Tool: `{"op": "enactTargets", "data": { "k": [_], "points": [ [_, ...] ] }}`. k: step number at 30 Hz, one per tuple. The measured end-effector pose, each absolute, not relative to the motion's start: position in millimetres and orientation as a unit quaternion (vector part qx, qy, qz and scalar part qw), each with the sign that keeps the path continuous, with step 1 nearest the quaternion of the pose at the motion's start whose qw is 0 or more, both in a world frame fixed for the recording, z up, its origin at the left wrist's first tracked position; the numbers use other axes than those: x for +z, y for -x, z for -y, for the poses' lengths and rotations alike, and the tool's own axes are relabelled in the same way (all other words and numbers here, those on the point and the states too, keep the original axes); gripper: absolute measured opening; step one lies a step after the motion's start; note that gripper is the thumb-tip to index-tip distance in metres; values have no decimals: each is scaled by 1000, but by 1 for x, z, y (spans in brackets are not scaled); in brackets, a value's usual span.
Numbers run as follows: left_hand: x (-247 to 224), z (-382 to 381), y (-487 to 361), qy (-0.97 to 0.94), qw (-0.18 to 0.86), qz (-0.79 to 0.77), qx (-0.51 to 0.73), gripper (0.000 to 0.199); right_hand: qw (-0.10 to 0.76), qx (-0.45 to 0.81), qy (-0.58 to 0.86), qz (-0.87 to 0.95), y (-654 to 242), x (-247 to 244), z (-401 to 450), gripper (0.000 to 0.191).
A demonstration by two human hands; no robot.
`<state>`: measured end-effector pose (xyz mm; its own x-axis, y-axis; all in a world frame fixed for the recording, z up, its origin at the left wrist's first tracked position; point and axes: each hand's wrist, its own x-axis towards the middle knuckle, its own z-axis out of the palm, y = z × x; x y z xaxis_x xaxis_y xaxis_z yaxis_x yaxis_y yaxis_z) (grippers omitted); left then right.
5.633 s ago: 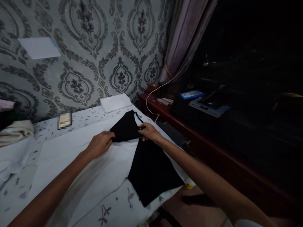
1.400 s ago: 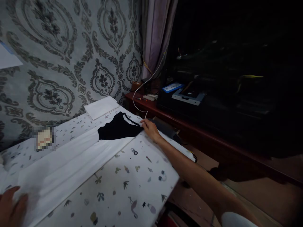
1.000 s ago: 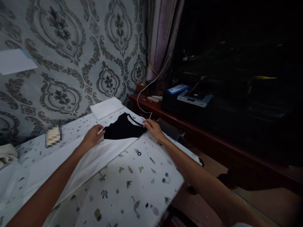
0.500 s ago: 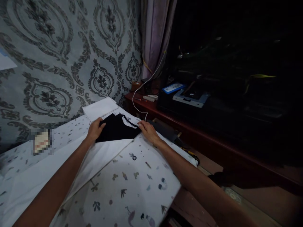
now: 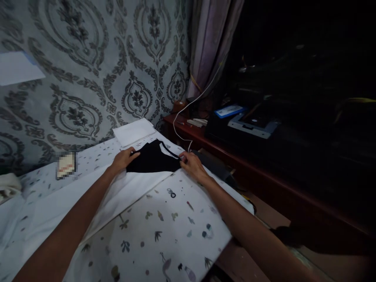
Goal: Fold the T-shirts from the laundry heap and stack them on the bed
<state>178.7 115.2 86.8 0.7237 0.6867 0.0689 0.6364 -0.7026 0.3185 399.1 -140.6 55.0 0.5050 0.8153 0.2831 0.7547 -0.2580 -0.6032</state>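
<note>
A black-and-white shirt (image 5: 152,159) lies spread on a white cover (image 5: 164,203) printed with small plants and shapes. Its black upper part has a neckline at the far right edge, and a white part runs toward me on the left. My left hand (image 5: 125,159) is closed on the left edge of the black part, thumb on top. On the other side, my right hand (image 5: 192,164) pinches the corner by the neckline. The fingertips under the cloth are hidden.
A folded white cloth (image 5: 133,131) lies behind the shirt near the patterned wall (image 5: 88,98). Left of it is a blurred-out small packet (image 5: 66,165). A dark red wooden shelf (image 5: 202,135) with a white cable (image 5: 175,124) and a blue-edged item (image 5: 230,111) stands right.
The view has swung left, so everything sits further right in the picture. Both hands remain on the same edges of the shirt, which looks nearly unchanged.
</note>
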Motion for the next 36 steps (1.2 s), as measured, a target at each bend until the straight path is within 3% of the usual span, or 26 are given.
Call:
{"op": "enactTargets", "data": {
  "k": [4,7,15,22,29,33,36],
  "points": [
    [93,-125,-158,-881,294,-364,66,37,342,23,790,507,-397,54,141,26],
    [89,-129,-149,-859,337,-380,67,29,324,18,799,506,-395,56,141,27],
    [71,-124,-148,-876,240,-396,132,17,302,34,807,506,-390,64,149,29],
    [86,-111,-123,-885,211,-393,134,29,277,-38,802,528,-385,75,140,21],
    [100,-49,-16,-894,176,-404,84,32,229,8,669,707,-331,98,47,33],
    [108,-10,51,-880,102,-461,47,34,165,6,691,704,-315,68,12,44],
    [117,-3,95,-848,132,-512,31,35,134,-12,716,685,-322,42,5,48]
  ]
}}
